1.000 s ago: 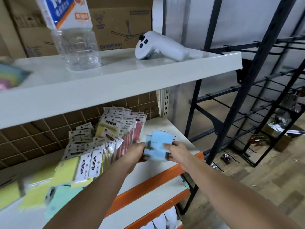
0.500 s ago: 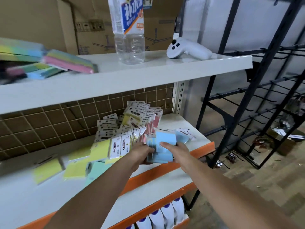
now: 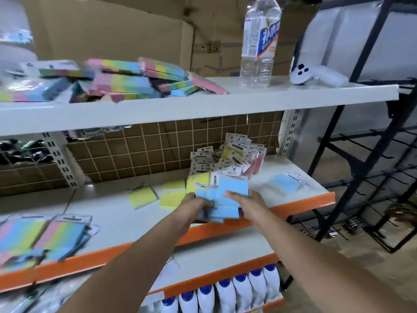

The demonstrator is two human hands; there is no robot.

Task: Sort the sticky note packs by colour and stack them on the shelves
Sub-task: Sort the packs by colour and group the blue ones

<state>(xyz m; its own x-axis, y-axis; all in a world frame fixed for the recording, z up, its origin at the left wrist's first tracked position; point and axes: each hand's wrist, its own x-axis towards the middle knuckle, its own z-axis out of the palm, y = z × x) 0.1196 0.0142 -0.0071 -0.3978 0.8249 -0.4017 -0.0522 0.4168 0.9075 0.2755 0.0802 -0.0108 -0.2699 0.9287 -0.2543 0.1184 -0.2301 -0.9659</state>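
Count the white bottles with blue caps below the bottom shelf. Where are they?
6 bottles show: they stand in one row under the orange shelf edge, from the leftmost to the rightmost. The arms cover the space further left, so more may be hidden.

Two bare forearms in view, no sleeves visible up to frame edge. Left hand point(image 3: 194, 205) and right hand point(image 3: 249, 205): no gloves, rings, watch or bands showing. Nails short.
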